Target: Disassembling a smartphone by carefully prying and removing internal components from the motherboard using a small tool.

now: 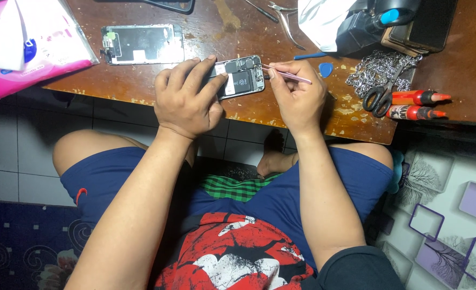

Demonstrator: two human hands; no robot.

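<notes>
An opened phone body (240,77) with its battery and boards exposed lies on the low wooden table (141,80). My left hand (187,99) rests on its left side, fingers pressing it down. My right hand (298,96) pinches a thin pink-handled tool (291,77) whose tip touches the phone's right end. A detached phone screen (142,44) lies face down further left on the table.
A pink tissue pack (17,45) sits at the table's left. Scissors (380,96), two red-capped glue tubes (418,104), a metal chain (375,70), a blue pick (326,69), tweezers (286,21) and a dark device (377,21) crowd the right. My legs are below.
</notes>
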